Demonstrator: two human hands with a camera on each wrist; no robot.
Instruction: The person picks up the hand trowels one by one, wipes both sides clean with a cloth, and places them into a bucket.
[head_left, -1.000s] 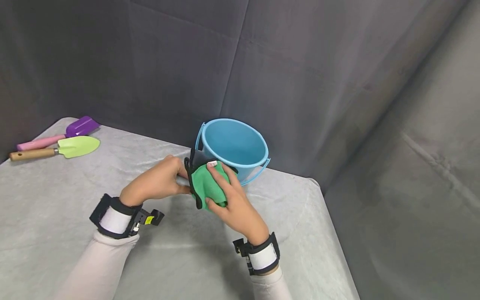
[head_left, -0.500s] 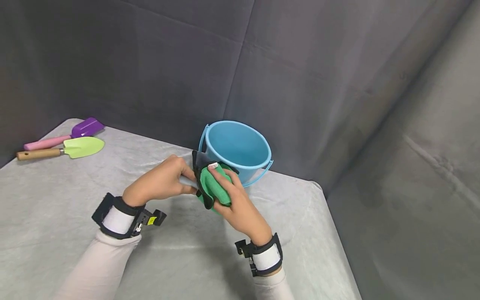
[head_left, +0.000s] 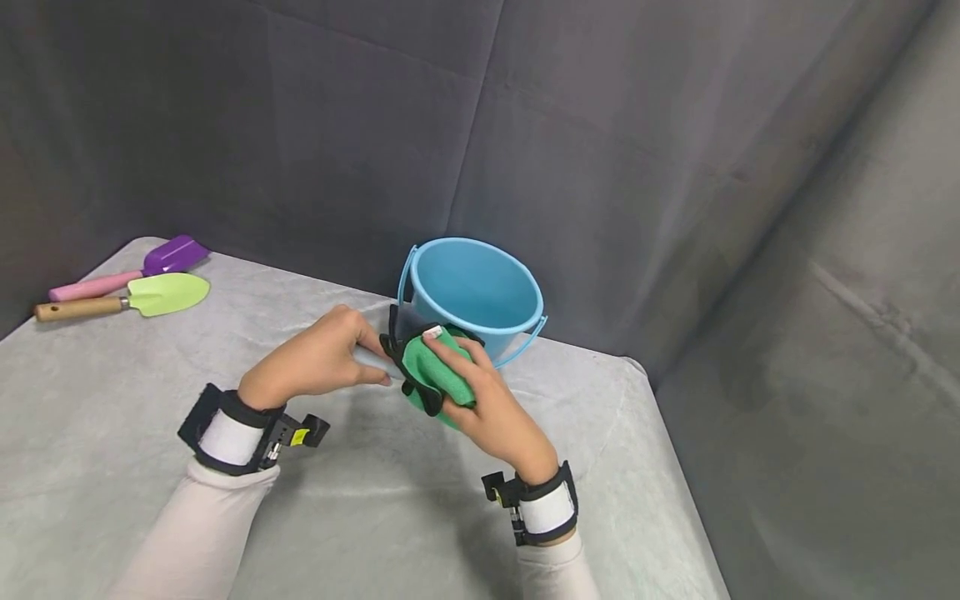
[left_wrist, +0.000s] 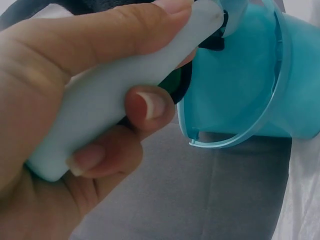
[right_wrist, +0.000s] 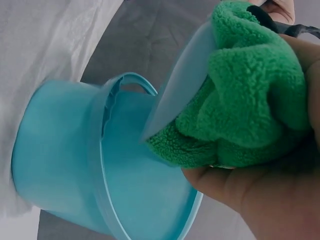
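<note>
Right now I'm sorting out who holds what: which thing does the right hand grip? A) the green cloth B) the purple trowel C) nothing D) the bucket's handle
A: the right hand is curled round the green cloth, wrapped on a pale blue tool whose handle the left hand holds.

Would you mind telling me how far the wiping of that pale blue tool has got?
Done: cannot tell; its surface is mostly hidden. In hand: the left hand holds the tool while the right hand presses the green cloth around its blade. Left: the purple trowel and green trowel lie untouched.
</note>
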